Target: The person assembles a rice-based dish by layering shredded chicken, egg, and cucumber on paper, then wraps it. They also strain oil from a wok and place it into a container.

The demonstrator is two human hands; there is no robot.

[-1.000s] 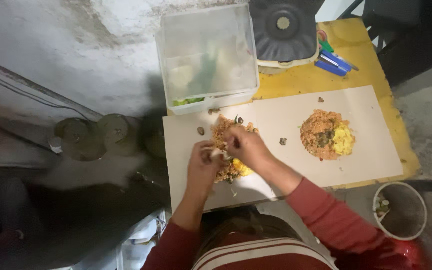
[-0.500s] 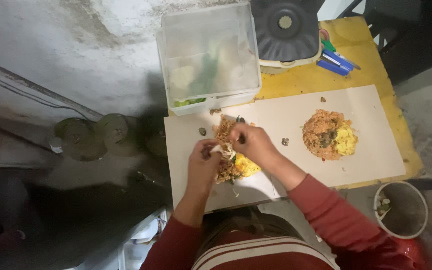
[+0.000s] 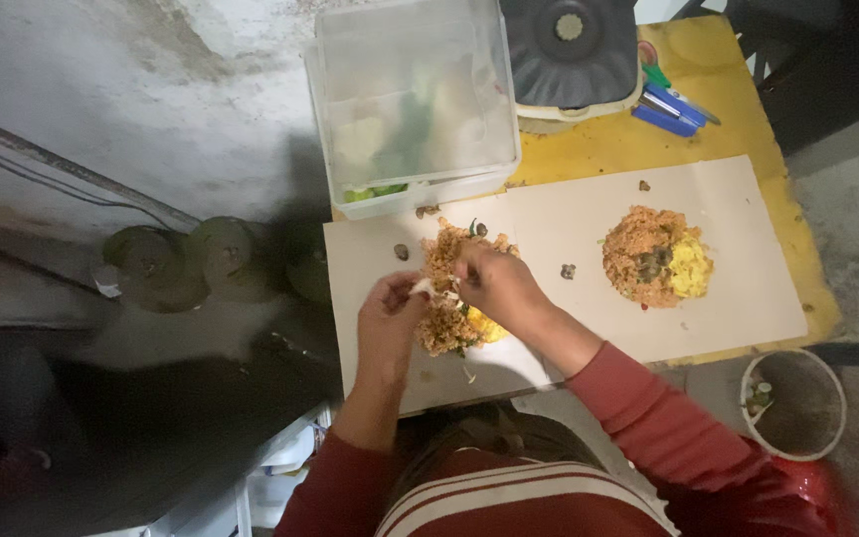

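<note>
Your left hand (image 3: 390, 308) and right hand (image 3: 494, 288) meet over the nearer rice portion (image 3: 449, 298), which lies on a sheet of brown paper (image 3: 569, 219) at the left of the tabletop (image 3: 738, 109). The fingers (image 3: 420, 290) of the left hand pinch a small white morsel; those of the right curl close together against it, though what they grip cannot be told. Work directly above the mound so that fragments fall onto the rice rather than the bare paper, and keep both wrists low and steady.

The rice is loose, orange-brown and granular, with a soft yellow patch of egg at its near edge. A second rice portion (image 3: 658, 259), rounder and tidier, sits well apart to the right on the same paper, topped with dark pieces and yellow egg. Small dark scraps (image 3: 568, 270) lie scattered between the two. At the far side stand a translucent plastic box (image 3: 415, 99) with green contents and a dark round appliance (image 3: 569, 45). A small bucket (image 3: 792, 403) stands near right, below the tabletop.
</note>
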